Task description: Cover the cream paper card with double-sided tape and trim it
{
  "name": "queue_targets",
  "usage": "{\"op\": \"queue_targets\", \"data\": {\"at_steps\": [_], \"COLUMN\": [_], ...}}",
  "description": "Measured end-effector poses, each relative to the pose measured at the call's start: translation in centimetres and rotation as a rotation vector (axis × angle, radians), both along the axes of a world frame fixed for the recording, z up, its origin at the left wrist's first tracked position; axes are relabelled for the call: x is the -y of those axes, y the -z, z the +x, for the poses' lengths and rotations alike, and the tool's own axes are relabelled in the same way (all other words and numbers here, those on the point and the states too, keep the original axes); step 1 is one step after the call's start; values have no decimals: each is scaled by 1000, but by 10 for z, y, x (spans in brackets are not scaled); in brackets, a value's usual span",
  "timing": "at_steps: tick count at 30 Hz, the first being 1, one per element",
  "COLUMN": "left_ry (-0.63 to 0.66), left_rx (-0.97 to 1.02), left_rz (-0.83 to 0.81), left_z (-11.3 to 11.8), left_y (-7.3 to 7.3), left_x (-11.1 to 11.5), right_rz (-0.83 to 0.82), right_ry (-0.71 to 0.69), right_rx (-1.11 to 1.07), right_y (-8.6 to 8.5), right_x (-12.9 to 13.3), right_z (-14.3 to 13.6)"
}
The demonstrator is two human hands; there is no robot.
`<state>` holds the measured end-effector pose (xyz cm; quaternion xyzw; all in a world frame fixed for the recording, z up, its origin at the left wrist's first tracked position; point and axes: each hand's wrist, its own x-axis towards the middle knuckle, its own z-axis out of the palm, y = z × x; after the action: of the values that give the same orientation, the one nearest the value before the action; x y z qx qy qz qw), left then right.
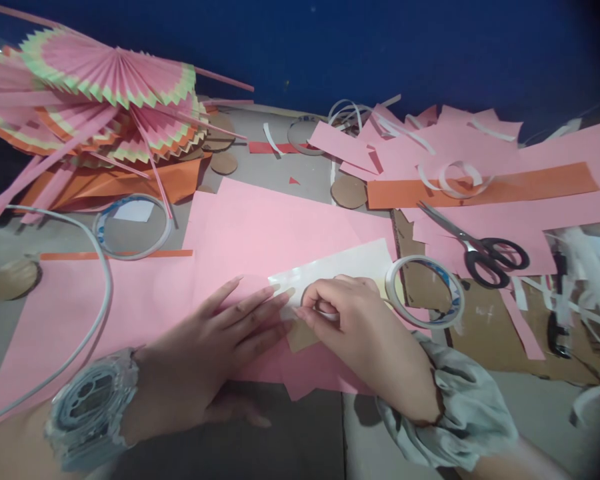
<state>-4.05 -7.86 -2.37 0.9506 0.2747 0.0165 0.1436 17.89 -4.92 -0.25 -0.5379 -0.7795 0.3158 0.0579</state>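
Note:
My left hand [245, 327] lies flat with fingers apart, its fingertips resting at the edge of a white and pale-yellow piece of paper [340, 263]. Over the same piece, my right hand [345, 313] is closed in a pinch. Something whitish shows between its fingers, but what they grip is too hidden to name. Both hands are above overlapping pink paper sheets [280, 220]. Beside the right wrist is a roll of white tape [391, 287] with a blue-patterned core. Whether a strip runs from it to my fingers cannot be made out.
Folded pink paper fans [115, 73] are piled at the back left, near another tape roll [100, 230]. A white cable [107, 280] curves along the left. Black-handled scissors [480, 250] lie right, by an orange strip [540, 183], pink scraps and a cutter [559, 327]. Cardboard discs [349, 192] lie behind.

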Motion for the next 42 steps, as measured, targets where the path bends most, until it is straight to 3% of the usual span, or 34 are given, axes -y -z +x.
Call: {"op": "queue_targets", "data": {"at_steps": [9, 16, 24, 32, 42], "left_ry": [6, -62, -36, -60, -35], "left_rx": [62, 4, -19, 32, -67], "left_rz": [56, 75, 155, 137, 6], "left_z": [-5, 2, 0, 2, 4], "left_y": [0, 2, 4, 1, 1], "left_x": [1, 4, 6, 8, 5], "right_rz": [3, 36, 65, 93, 202], "right_ry": [9, 7, -10, -23, -51], "right_rx": [-43, -28, 19, -6, 101], "right_y": [0, 1, 2, 4, 4], "right_x": [2, 4, 6, 8, 13], "right_z": [0, 0, -1, -1, -1]}}
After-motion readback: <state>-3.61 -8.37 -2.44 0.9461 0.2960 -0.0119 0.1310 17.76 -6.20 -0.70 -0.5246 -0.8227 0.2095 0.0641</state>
